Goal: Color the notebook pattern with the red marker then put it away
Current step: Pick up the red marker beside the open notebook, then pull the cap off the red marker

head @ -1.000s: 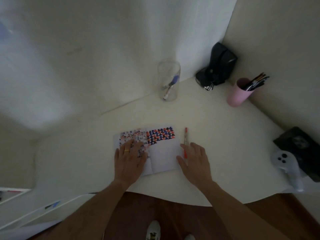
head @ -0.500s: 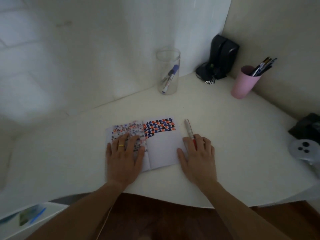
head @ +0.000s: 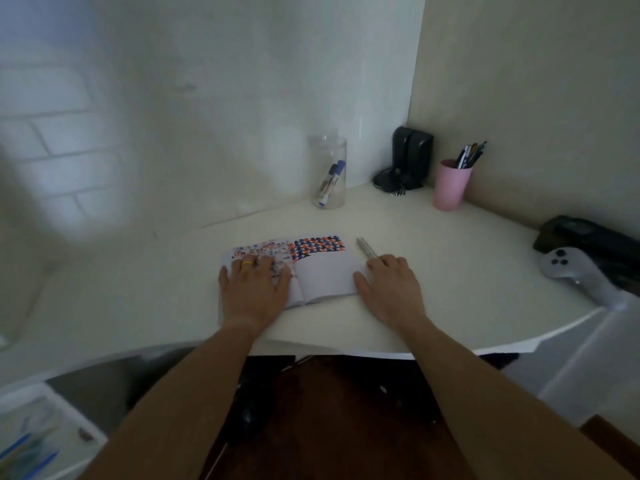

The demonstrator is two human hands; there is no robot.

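An open notebook (head: pixel 322 271) lies flat on the white desk (head: pixel 450 271), its upper parts filled with a red and blue pattern. My left hand (head: pixel 254 289) presses flat on the left page, fingers spread, a yellow ring on one finger. The marker (head: pixel 366 248) lies just right of the notebook; only its pale upper end shows. My right hand (head: pixel 389 289) rests flat on the desk beside the right page, fingertips over the marker's lower end. I cannot tell that the fingers have closed around it.
A clear jar (head: pixel 328 173) with two markers stands at the back. A black device (head: pixel 410 157) sits in the corner, a pink cup (head: pixel 450 187) of pens to its right. A white controller (head: pixel 575 270) and a black case (head: pixel 595 237) lie at far right.
The camera has tilted up and shifted, so the desk sits lower in view. My right hand has slid forward over the marker's lower end. My left hand stays on the left page.
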